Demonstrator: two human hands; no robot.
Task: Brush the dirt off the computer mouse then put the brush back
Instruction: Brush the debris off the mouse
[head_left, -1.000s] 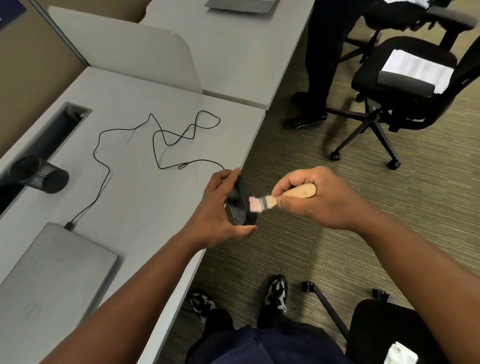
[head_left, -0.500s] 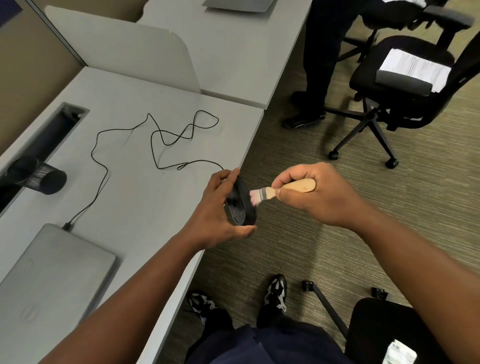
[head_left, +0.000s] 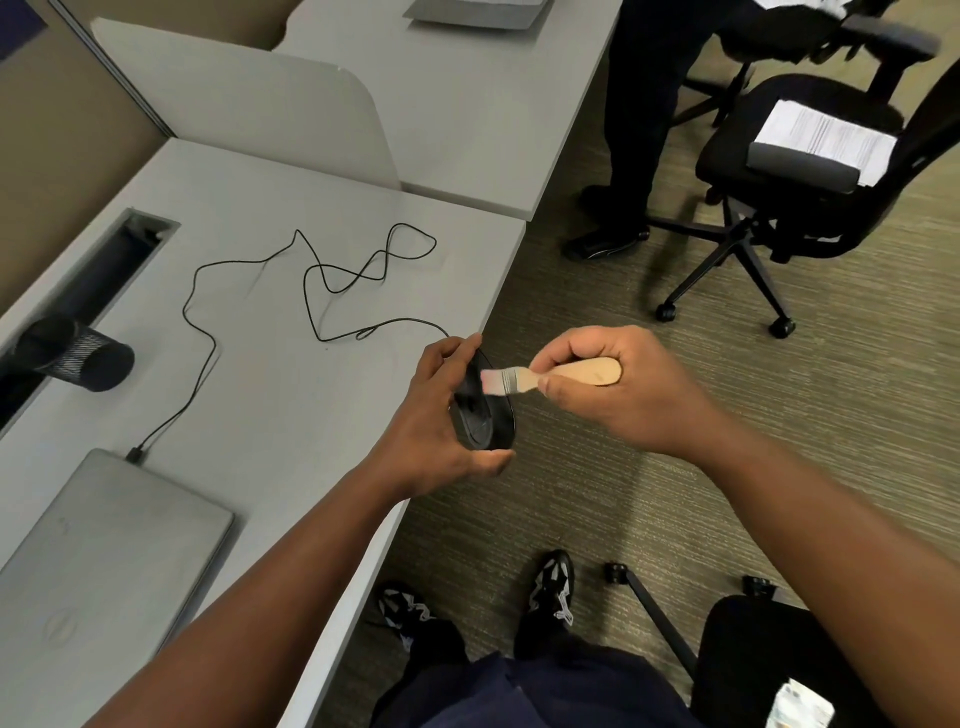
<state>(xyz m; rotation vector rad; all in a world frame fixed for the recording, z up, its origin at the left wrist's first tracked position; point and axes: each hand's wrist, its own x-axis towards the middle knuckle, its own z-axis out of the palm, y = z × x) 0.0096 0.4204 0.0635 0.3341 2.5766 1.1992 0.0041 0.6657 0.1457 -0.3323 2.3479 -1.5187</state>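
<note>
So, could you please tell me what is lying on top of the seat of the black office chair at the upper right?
On the office chair seat lie printed white papers with a grey pad-like item in front. Their text is illegible, and the seat beneath them is covered.

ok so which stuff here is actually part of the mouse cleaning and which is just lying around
In the job:
computer mouse, in left hand
brush, in right hand
mouse cable

Lying about:
closed laptop
mesh cup
office chair with papers

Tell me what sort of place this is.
Most likely an open-plan office: grey desks split by a low divider panel, a closed laptop, and wheeled office chairs on carpet.
</note>
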